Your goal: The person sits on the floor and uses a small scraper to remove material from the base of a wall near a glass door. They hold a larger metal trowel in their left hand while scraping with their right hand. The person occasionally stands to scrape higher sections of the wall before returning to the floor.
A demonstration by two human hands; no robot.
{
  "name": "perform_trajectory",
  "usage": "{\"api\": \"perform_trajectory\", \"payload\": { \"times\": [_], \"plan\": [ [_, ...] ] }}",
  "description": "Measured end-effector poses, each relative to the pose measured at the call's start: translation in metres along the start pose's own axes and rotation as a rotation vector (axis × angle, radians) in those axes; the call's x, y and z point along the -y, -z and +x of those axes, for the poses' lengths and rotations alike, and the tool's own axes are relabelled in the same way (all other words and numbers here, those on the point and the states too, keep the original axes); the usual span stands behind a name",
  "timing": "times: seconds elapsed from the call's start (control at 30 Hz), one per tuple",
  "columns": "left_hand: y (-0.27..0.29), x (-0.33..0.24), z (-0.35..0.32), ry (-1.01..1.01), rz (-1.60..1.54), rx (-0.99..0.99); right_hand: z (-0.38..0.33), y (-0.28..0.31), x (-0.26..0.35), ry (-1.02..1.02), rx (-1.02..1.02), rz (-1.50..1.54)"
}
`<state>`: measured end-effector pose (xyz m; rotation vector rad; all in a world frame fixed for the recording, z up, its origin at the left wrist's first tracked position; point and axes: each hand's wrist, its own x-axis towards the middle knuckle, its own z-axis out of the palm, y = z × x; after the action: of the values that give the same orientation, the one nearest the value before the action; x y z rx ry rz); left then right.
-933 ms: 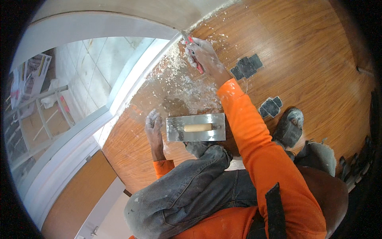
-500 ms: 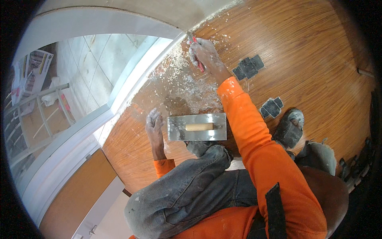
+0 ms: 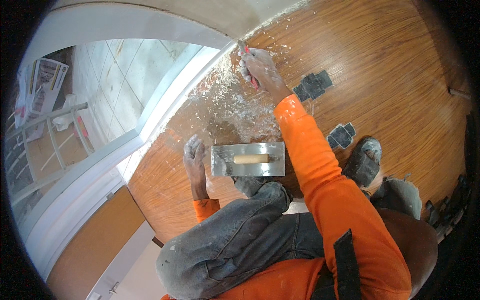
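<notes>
My right hand [image 3: 260, 69], dusted with white, is closed around the red handle of a scraper [image 3: 242, 46]. The blade points at the wall corner beside the door frame, and part of the handle is hidden in my fist. Lower and to the left, my left hand [image 3: 194, 151] has loosely bent fingers apart and holds nothing. Just right of it, a steel plastering trowel [image 3: 223, 165] with a wooden grip rests flat, grip upward, in front of my bent knee. Pale flakes [image 3: 226, 75] and white dust lie along the wall's foot, below my right hand.
Two groups of dark square pieces [image 3: 313, 85] lie on the wood-grain floor [image 3: 380, 60] to the right. At left, a white door frame [image 3: 165, 107] borders a tiled area with a ladder [image 3: 55, 140]. My shoe [image 3: 364, 162] stands at the right.
My right hand and the scraper have shifted very slightly to the right and down. The left hand and trowel look almost unmoved.
</notes>
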<state>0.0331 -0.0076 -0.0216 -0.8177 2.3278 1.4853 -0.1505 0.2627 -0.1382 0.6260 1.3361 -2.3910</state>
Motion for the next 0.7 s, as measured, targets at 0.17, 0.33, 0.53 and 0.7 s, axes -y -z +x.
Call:
{"api": "perform_trajectory", "payload": {
  "times": [0.17, 0.33, 0.53, 0.7],
  "plan": [
    [0.0, 0.0, -0.002, 0.0, 0.006, -0.007, -0.002, 0.0, 0.001, 0.05, 0.009, -0.035],
    [0.002, 0.005, -0.001, 0.006, -0.008, -0.002, -0.013, 0.004, 0.005, 0.115, 0.059, -0.087],
    [0.001, 0.001, 0.0, 0.001, -0.017, -0.005, -0.016, 0.004, 0.013, 0.01, -0.033, -0.132],
    [0.004, 0.01, 0.002, -0.014, 0.013, 0.005, -0.004, 0.002, 0.006, 0.057, -0.009, -0.087]
  ]
}}
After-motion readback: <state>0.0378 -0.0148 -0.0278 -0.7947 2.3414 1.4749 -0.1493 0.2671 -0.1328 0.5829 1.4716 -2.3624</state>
